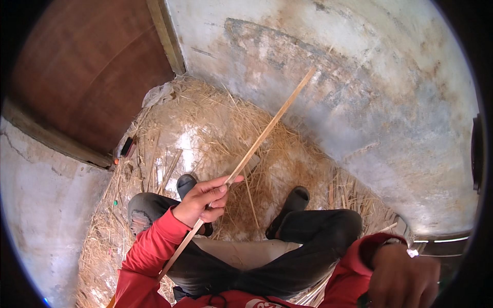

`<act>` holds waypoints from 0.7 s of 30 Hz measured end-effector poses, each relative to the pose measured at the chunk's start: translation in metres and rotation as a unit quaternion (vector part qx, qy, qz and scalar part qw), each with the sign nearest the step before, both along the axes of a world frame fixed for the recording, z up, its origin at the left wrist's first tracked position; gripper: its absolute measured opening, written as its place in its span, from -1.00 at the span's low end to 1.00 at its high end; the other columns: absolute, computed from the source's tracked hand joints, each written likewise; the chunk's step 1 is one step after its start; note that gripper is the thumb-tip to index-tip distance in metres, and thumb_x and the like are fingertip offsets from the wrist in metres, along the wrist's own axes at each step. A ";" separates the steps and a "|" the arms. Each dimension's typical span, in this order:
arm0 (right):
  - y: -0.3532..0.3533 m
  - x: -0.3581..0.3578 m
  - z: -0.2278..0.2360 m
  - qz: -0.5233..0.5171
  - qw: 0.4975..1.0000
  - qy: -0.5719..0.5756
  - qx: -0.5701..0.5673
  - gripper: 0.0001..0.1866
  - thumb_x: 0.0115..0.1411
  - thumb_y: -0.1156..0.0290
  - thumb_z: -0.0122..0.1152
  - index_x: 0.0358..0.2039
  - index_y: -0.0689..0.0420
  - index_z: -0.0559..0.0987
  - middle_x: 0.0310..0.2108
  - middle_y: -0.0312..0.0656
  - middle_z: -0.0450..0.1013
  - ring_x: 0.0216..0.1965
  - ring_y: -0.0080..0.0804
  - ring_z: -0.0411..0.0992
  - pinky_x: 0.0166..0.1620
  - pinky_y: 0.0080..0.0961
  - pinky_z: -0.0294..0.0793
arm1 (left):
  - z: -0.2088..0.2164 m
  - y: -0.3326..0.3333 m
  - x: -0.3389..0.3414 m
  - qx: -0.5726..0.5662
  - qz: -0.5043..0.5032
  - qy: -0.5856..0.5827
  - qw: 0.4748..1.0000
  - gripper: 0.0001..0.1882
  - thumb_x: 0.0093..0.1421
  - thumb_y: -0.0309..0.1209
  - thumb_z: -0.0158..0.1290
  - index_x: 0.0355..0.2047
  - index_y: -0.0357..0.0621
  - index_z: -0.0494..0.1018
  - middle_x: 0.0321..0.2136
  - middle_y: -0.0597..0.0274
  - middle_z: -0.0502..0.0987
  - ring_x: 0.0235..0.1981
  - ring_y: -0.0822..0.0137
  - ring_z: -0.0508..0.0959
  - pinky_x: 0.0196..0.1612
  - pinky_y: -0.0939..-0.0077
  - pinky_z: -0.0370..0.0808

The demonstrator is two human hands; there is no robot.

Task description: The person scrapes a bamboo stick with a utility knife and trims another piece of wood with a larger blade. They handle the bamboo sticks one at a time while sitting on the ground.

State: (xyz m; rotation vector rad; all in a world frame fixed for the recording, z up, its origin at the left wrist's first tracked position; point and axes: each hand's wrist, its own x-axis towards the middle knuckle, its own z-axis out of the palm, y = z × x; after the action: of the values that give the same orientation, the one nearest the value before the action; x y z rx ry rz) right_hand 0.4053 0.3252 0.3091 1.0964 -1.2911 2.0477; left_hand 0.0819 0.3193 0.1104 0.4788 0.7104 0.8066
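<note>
A long, thin bamboo strip (280, 112) slants across the view, from beside my left sleeve up toward the stained wall. My left hand (204, 199) is closed around it at about its middle, the index finger stretched along it. The strip's lower end passes beside my red sleeve. At the lower right, my right hand (403, 277) is raised close to the camera, dark and blurred, apart from the strip. Its fingers point downward, and whether they hold anything is hidden.
Straw-like shavings (210, 115) and loose strips litter the floor around my sandals (294, 200). A stained wall (359, 97) rises ahead and to the right. A brown door panel (92, 72) stands at the left, with a small black object (127, 147) near its foot.
</note>
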 end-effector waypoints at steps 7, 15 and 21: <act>0.020 -0.030 -0.014 0.071 0.979 0.025 -0.189 -0.64 0.35 0.37 0.34 -0.56 0.21 0.47 -0.25 0.25 0.57 -0.37 0.11 0.61 -0.38 -0.08 0.62 | 0.010 0.004 0.012 0.003 -0.010 0.006 1.000 -0.52 0.55 -0.40 -0.18 0.43 -0.16 0.22 -0.51 0.46 0.09 -0.67 0.65 -0.01 -0.65 0.72 -0.03; 0.119 -0.010 -0.114 -0.673 0.609 -0.369 -0.200 -0.60 0.41 0.20 0.20 -0.52 0.03 0.30 -0.07 -0.05 0.56 -0.02 -0.27 0.59 0.00 -0.30 0.60 | 0.002 0.004 0.012 -0.005 -0.010 -0.011 1.000 -0.51 0.55 -0.39 -0.15 0.45 -0.12 0.21 -0.51 0.45 0.12 -0.68 0.64 0.04 -0.65 0.72 -0.01; 0.138 -0.035 -0.163 -0.709 0.546 -0.431 -0.116 -0.65 0.13 0.37 0.57 -0.30 0.30 0.54 -0.41 -0.21 0.46 -0.41 -0.57 0.51 -0.34 -0.59 0.51 | -0.002 0.003 0.022 0.012 -0.054 -0.003 0.998 -0.49 0.56 -0.34 -0.14 0.46 -0.03 0.19 -0.52 0.47 0.14 -0.68 0.64 0.08 -0.64 0.70 0.01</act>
State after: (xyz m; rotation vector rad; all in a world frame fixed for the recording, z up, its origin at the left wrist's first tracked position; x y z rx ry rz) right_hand 0.3702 0.4630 0.1458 -1.1243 -1.3481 1.1245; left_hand 0.1038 0.3227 0.1086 0.5326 0.6636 0.7153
